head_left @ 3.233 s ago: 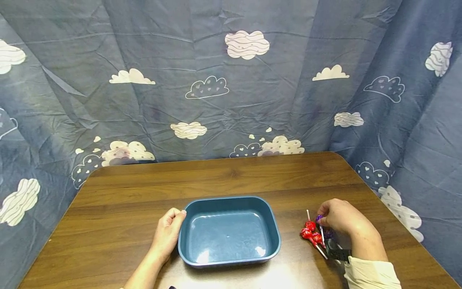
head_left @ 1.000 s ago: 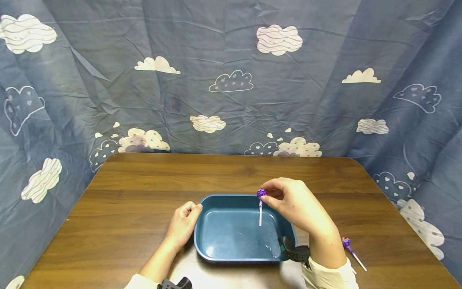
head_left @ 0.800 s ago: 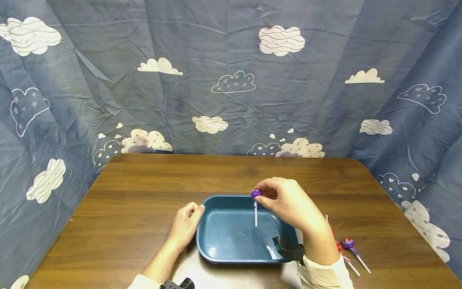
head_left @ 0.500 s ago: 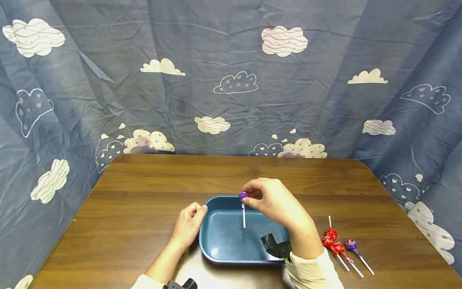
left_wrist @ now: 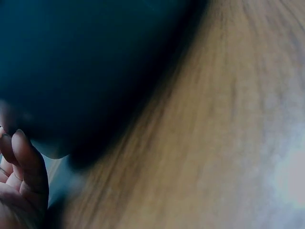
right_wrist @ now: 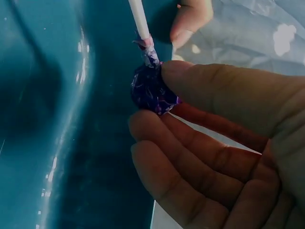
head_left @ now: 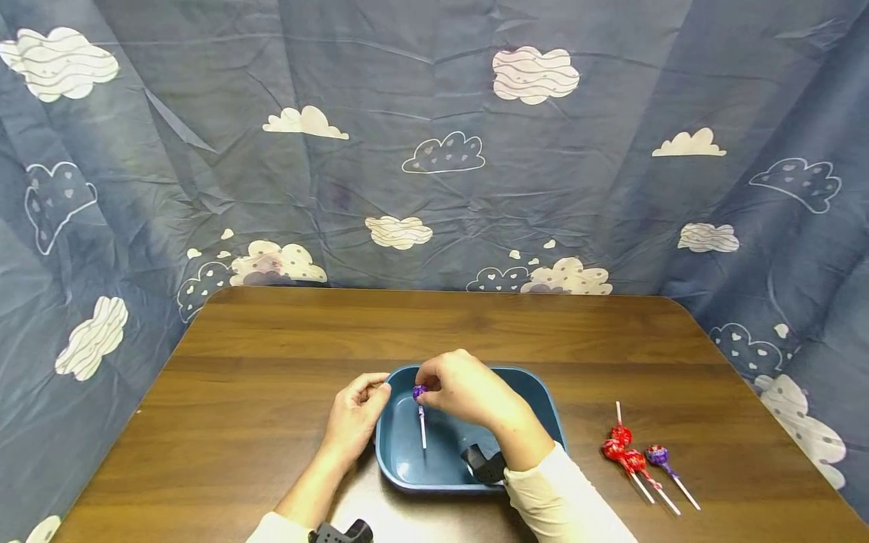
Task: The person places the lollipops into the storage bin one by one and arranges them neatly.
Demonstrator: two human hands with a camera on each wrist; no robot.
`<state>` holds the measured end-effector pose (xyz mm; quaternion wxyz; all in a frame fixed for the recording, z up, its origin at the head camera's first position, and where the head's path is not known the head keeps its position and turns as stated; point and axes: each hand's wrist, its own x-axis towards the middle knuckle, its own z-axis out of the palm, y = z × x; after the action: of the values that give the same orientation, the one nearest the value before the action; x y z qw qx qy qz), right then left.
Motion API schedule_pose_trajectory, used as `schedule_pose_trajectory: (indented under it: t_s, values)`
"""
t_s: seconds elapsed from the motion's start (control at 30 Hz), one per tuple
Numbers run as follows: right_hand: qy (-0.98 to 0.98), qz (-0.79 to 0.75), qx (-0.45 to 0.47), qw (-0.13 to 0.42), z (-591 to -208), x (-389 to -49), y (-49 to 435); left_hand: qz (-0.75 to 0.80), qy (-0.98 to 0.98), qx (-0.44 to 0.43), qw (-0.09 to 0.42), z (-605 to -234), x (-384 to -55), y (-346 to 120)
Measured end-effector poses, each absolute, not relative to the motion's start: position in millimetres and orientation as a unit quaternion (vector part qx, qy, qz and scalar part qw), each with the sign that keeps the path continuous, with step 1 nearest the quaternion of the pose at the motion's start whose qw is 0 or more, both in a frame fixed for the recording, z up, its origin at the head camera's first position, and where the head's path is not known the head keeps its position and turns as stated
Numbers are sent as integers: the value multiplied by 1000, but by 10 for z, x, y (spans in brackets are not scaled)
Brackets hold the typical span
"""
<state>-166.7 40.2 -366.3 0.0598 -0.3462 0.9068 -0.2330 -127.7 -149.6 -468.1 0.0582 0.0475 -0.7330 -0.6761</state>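
Observation:
A purple-wrapped lollipop (head_left: 420, 393) hangs inside the blue plastic tray (head_left: 468, 490), near its left end, with its white stick pointing toward the person. My right hand (head_left: 468, 388) pinches it by the candy head between thumb and fingers; the right wrist view shows the wrapped head (right_wrist: 151, 90) in that pinch. At the tray's upper left corner, my left hand (head_left: 354, 415) holds the rim between thumb and fingers. The left wrist view is blurred and shows part of that hand (left_wrist: 26, 176) beside the tray wall.
Three red lollipops (head_left: 621, 449) lie in a cluster on the wooden table (head_left: 305, 332), right of the tray. Close beside them lies another purple lollipop (head_left: 658, 455). A cloud-patterned curtain (head_left: 434, 188) hangs behind the table.
My right hand picked up the purple lollipop from the right-hand pile, carried it left over the tray and lowered it toward the left end. The left hand stays at the rim, its fingers slightly straighter.

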Motion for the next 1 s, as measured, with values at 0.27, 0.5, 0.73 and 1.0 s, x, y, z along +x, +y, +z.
schedule_pose_trajectory:
  t_s: [0.27, 0.5, 0.73, 1.0]
  values:
    - [920, -165, -348, 79, -3671, -1742, 158, -679, -730, 40, 63, -4682, -1293, -1516]
    - [915, -121, -370, 102, -3838, -1735, 20, -679, -731, 38, 53, -4689, -1239, -1515]
    - [919, -116, -362, 105, -3896, -1744, -16, -686, -725, 35, 52, -4671, -1251, -1499]
    - [919, -116, -364, 100, -3920, -1763, -59, -680, -731, 41, 44, -4674, -1248, -1522]
